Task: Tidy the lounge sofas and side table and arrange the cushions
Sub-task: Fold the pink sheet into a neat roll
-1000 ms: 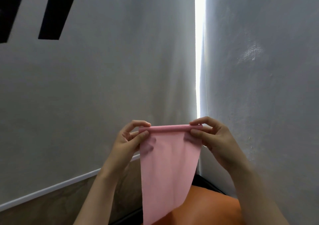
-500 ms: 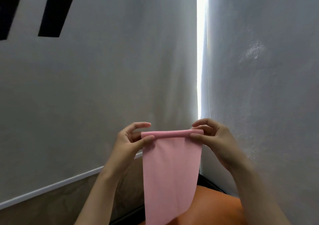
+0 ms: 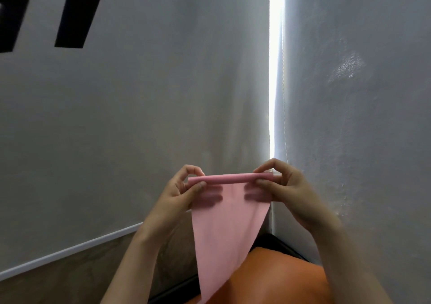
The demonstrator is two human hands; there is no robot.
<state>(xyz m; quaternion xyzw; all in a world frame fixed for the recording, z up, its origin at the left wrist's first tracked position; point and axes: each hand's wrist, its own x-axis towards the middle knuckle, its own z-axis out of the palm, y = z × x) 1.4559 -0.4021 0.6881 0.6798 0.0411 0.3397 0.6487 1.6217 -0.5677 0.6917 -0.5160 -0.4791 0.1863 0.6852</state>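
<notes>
Pink cloth [image 3: 226, 229] held up before a room corner. Its top edge is rolled into a tight tube and the rest hangs down, narrowing. Left hand [image 3: 177, 194] pinches the roll's left end, right hand [image 3: 286, 191] the right end, each grip closed on fabric. Orange padded surface [image 3: 275, 278] lies below, near right: sofa or cushion, cannot tell.
</notes>
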